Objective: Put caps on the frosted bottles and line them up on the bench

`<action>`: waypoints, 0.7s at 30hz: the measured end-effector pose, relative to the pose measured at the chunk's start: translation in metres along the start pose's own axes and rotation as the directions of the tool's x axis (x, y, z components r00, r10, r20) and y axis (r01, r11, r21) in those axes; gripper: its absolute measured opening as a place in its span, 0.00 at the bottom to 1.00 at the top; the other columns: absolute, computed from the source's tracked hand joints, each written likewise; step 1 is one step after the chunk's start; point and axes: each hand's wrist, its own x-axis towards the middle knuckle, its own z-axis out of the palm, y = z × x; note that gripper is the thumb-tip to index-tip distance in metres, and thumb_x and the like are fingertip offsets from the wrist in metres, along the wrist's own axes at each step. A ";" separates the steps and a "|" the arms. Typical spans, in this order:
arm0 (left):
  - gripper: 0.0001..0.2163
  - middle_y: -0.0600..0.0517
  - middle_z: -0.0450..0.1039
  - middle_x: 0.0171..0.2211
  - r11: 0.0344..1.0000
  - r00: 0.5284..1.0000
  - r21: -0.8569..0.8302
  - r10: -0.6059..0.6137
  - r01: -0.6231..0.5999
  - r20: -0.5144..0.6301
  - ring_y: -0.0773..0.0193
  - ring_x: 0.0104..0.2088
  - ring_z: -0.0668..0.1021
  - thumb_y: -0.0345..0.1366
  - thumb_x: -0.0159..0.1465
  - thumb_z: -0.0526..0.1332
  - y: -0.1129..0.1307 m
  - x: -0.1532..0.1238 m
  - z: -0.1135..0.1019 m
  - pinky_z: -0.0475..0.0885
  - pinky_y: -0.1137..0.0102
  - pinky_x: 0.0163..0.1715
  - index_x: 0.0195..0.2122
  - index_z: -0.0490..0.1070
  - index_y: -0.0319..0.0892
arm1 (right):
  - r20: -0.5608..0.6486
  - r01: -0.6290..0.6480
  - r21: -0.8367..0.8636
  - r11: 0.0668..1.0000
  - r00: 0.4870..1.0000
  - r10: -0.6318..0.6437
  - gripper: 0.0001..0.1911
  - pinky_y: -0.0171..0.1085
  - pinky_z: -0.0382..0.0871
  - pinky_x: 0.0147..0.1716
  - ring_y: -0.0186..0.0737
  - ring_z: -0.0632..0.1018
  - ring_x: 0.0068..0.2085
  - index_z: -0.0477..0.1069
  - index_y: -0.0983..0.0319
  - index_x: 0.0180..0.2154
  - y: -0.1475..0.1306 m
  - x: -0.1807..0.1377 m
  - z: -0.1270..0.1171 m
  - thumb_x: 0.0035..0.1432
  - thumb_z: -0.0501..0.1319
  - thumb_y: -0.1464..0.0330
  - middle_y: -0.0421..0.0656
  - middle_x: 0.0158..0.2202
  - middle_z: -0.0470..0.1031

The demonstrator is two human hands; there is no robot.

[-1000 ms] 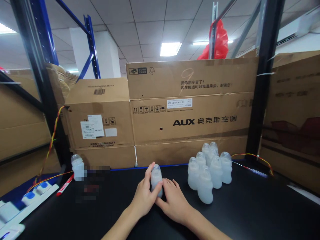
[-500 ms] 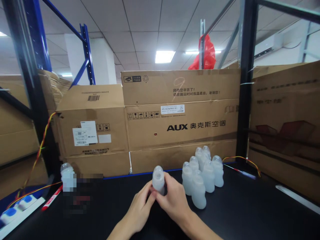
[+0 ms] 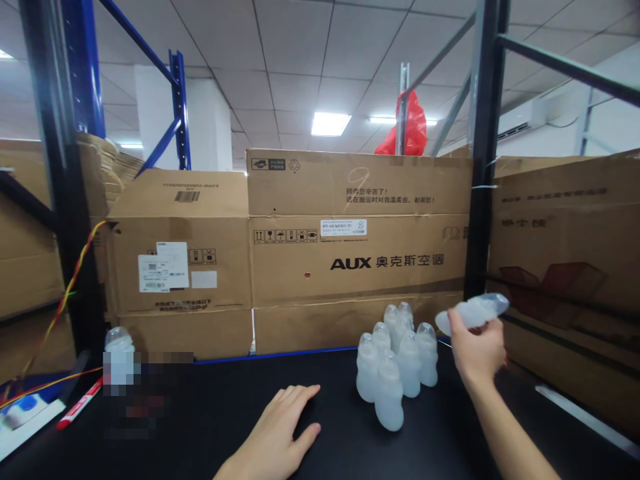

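Bare left hand [image 3: 281,428], right hand [image 3: 477,351] and forearms [image 3: 506,427]

I look remotely through my one view, the head camera, worn above the black tabletop [image 3: 225,393] and facing forward and down, with the left hand [image 3: 285,430] and right hand [image 3: 479,350] close in front, cardboard panels [image 3: 290,263] farther off, and the ceiling [image 3: 295,40] across the top.

Printed cardboard [image 3: 310,323] behind, red bag [image 3: 414,128] above, red marker [image 3: 80,403] (lying aslant)
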 end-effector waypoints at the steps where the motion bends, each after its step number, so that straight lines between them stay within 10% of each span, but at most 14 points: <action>1: 0.25 0.50 0.65 0.68 1.000 1.000 0.004 -0.006 0.006 0.005 0.46 0.69 0.66 0.47 0.69 0.58 0.000 0.000 0.000 0.53 0.43 0.72 0.68 0.62 0.58 | 0.051 -0.024 -0.026 0.999 0.998 0.025 0.27 0.51 0.68 0.36 0.61 0.78 0.37 0.70 0.60 0.44 0.016 0.010 0.002 0.52 0.61 0.46 0.56 0.38 0.78; 9: 0.23 0.49 0.69 0.65 0.999 1.000 0.033 0.023 -0.023 -0.010 0.47 0.66 0.70 0.45 0.70 0.58 0.002 0.001 -0.001 0.57 0.43 0.70 0.66 0.65 0.55 | 0.445 -0.036 0.075 0.997 0.896 -0.001 0.20 0.40 0.70 0.29 0.51 0.79 0.32 0.74 0.61 0.32 0.082 0.024 0.029 0.35 0.62 0.57 0.48 0.30 0.80; 21: 0.18 0.51 0.73 0.61 0.998 0.998 0.022 0.066 -0.066 -0.011 0.52 0.62 0.73 0.45 0.71 0.57 0.005 0.001 -0.004 0.58 0.45 0.70 0.61 0.69 0.56 | 0.458 -0.050 0.262 0.964 0.886 -0.078 0.25 0.36 0.70 0.28 0.49 0.79 0.32 0.79 0.64 0.33 0.097 0.023 0.037 0.32 0.53 0.66 0.44 0.26 0.80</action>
